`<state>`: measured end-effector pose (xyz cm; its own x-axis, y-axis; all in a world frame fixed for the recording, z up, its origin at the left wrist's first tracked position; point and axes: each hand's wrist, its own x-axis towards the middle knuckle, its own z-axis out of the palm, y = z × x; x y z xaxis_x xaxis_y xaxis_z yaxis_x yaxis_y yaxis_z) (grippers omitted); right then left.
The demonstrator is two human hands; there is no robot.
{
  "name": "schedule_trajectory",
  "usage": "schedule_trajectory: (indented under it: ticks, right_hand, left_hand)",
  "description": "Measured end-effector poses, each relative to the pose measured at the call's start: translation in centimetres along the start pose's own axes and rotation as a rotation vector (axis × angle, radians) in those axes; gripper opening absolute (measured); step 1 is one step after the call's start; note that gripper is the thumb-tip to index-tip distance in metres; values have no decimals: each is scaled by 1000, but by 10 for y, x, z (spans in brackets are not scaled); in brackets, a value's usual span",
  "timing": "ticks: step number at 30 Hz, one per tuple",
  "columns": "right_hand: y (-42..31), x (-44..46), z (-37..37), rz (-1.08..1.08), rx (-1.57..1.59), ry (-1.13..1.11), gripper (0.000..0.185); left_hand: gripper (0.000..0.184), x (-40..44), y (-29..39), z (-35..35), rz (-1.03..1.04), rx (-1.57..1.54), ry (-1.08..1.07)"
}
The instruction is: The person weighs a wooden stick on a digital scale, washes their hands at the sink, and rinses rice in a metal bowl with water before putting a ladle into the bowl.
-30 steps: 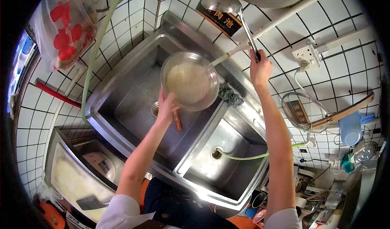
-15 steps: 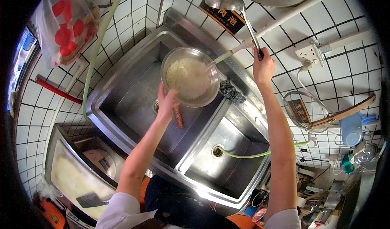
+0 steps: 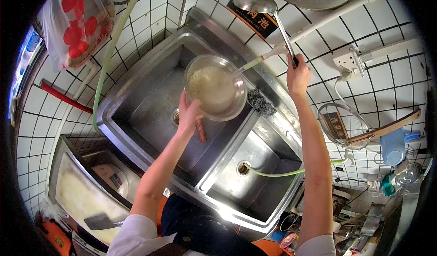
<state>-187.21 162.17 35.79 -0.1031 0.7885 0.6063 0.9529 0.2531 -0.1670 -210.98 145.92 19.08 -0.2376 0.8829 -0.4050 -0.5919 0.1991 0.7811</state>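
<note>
My left hand [image 3: 189,115] grips the near-left rim of a round metal bowl [image 3: 215,88] over the large sink basin. Pale grains, probably rice, lie in cloudy water inside it. A thin stream runs into the bowl from a whitish tap tube [image 3: 255,62] at its upper right. My right hand [image 3: 298,75], raised at the wall on the right, is closed round the dark handle end of a metal ladle [image 3: 253,2]. The ladle's head points up and left, in front of a black sign. Below the bowl, a reddish-brown stick-like item [image 3: 200,130] shows beside my left hand.
The smaller basin [image 3: 246,165] holds the end of a green hose [image 3: 277,174]. A dark scouring pad [image 3: 261,102] rests on the divider's back end. A strainer [image 3: 339,124] and blue jug [image 3: 393,147] hang right. A patterned plastic bag [image 3: 75,26] hangs upper left.
The bowl and my left hand have shifted slightly right in view. The ladle and my right hand also appear a little further right. The water in the bowl looks cloudier and covers more of the grains.
</note>
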Motion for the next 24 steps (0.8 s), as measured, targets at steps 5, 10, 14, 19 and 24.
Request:
schedule_trajectory:
  ticks: [5, 10, 14, 19, 24]
  right_hand:
    - [-1, 0, 0, -6, 1, 12, 22]
    - [-1, -1, -1, -9, 7, 6, 21]
    - [-2, -1, -1, -10, -1, 4, 20]
    - [0, -1, 1, -23, -11, 10, 17]
    - [0, -2, 2, -21, -12, 14, 17]
  left_hand:
    - [74, -2, -2, 3, 7, -59, 15]
    - [77, -6, 2, 4, 1, -45, 0]
    - [77, 0, -11, -2, -1, 11, 42]
    - [72, -2, -9, -3, -3, -12, 32]
    - [64, -5, -6, -3, -29, -55, 18]
